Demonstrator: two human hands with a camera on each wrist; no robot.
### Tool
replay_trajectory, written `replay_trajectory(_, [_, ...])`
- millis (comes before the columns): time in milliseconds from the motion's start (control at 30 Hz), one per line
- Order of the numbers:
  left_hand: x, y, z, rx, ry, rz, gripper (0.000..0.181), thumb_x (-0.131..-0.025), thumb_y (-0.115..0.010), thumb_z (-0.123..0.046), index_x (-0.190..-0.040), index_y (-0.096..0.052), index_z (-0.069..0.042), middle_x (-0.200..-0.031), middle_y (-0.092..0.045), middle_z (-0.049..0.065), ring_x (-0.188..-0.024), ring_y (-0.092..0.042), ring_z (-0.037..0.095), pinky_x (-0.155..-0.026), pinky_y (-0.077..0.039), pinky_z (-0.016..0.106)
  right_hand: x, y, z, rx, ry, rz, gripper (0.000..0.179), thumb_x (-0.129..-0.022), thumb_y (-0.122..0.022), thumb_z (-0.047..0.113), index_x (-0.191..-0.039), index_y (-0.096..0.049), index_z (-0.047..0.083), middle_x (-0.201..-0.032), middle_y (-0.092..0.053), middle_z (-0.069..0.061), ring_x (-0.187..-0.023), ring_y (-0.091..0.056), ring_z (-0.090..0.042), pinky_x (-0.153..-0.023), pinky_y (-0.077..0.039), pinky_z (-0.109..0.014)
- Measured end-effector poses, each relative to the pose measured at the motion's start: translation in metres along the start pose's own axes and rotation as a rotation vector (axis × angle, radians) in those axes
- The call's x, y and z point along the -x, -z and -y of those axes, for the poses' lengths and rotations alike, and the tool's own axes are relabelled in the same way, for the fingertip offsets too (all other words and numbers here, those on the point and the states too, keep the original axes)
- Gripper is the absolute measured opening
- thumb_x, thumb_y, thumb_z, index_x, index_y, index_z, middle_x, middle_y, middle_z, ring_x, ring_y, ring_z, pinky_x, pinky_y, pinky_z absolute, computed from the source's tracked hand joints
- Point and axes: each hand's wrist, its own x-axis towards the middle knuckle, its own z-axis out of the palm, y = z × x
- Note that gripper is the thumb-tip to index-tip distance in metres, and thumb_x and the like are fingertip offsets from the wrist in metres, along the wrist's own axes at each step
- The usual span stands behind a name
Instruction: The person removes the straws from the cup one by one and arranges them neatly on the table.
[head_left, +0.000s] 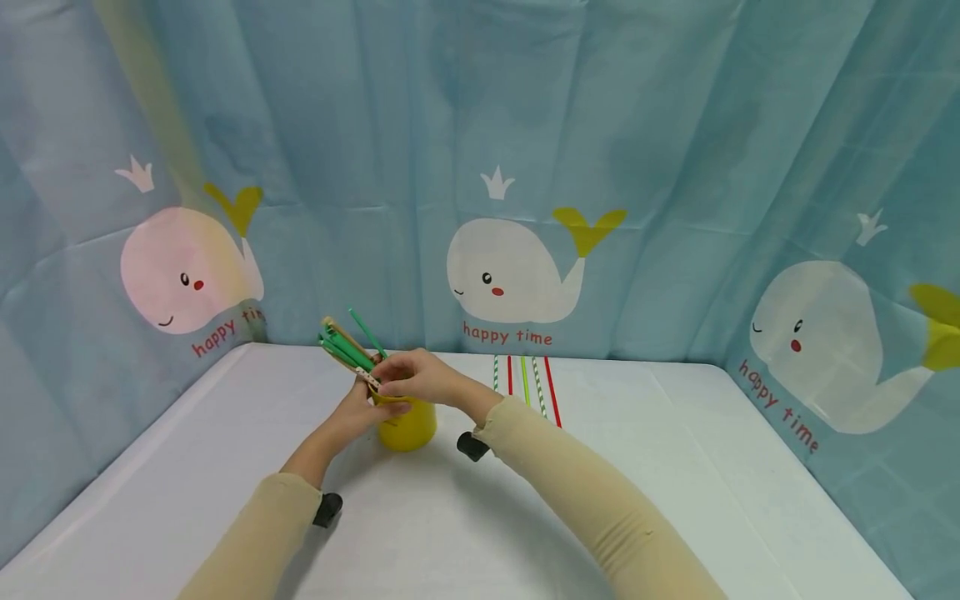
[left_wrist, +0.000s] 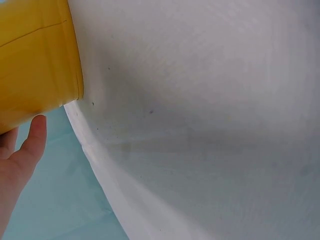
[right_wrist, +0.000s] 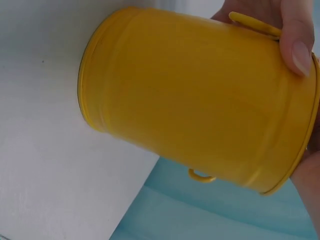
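1. One yellow can stands on your one white worktop; two small yellow handles show on its side.
2. Your left hand grips the can near its rim, thumb across the front.
3. Your right hand bends over the can's mouth; you can't tell whether its fingers pinch anything.
4. From the can's mouth, leaning left, rises a bunch of green straws, too tightly packed to count, with some tan straws among them.
5. One thin green straw sticks up apart from that bunch, and one pale dotted straw is beside your right fingertips.
6. Behind the can and to its right, you have five visible straws lying side by side: two red straws, two green-striped straws and one lime straw.
7. Beyond the can, three whales decorate your blue curtain.
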Motion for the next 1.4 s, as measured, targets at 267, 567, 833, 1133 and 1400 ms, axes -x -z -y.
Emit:
replay_trajectory(267, [0.002,-0.001,-0.002,-0.03,0.043,-0.008,0.104,-0.09,-0.07,-0.032,-0.155,0.009,-0.01,-0.16,-0.002,0.021,-0.143,-0.01,0.043,-0.111,-0.015,0.064,0.007,0.008,-0.003,0.07,0.016,-0.006,0.013,-0.095,-0.064,0.011,-0.101,-0.07,0.003,-0.096,-0.068,-0.001,-0.086,-0.056,-0.01,-0.08,-0.048,-0.021])
replay_trajectory(567, [-0.001,0.0,-0.001,-0.022,0.037,-0.015,0.098,-0.09,-0.07,-0.032,-0.155,0.0,-0.009,-0.16,-0.005,0.02,-0.144,-0.008,0.042,-0.111,-0.011,0.066,0.017,0.017,-0.002,-0.035,0.039,-0.094,0.016,-0.096,-0.062,0.008,-0.106,-0.069,-0.002,-0.099,-0.071,-0.01,-0.091,-0.066,-0.015,-0.083,-0.053,-0.023])
replay_trajectory(833, [-0.002,-0.001,0.0,-0.032,0.055,-0.02,0.103,-0.089,-0.071,-0.032,-0.155,0.006,-0.011,-0.16,-0.007,0.019,-0.145,-0.007,0.043,-0.11,-0.012,0.066,0.03,0.028,0.0,-0.193,0.092,-0.2,0.023,-0.097,-0.058,0.003,-0.116,-0.063,-0.007,-0.11,-0.068,-0.019,-0.106,-0.065,-0.031,-0.093,-0.051,-0.029])
replay_trajectory(1133, [-0.002,-0.001,0.001,-0.05,0.068,-0.035,0.11,-0.087,-0.072,-0.038,-0.155,0.009,-0.009,-0.158,-0.008,0.023,-0.144,-0.008,0.043,-0.112,-0.01,0.064,0.04,0.043,0.006,-0.286,0.219,-0.366,0.022,-0.094,-0.059,-0.003,-0.115,-0.061,-0.009,-0.107,-0.069,-0.022,-0.099,-0.069,-0.021,-0.093,-0.052,-0.039])
replay_trajectory(1400, [0.0,-0.002,-0.001,-0.05,0.096,-0.032,0.109,-0.088,-0.072,-0.038,-0.154,0.01,-0.008,-0.158,-0.006,0.024,-0.144,-0.006,0.044,-0.112,-0.009,0.064,0.047,0.06,0.01,-0.447,0.413,-0.696,0.023,-0.091,-0.059,-0.01,-0.113,-0.051,-0.006,-0.097,-0.072,-0.011,-0.082,-0.071,-0.014,-0.083,-0.056,-0.035])
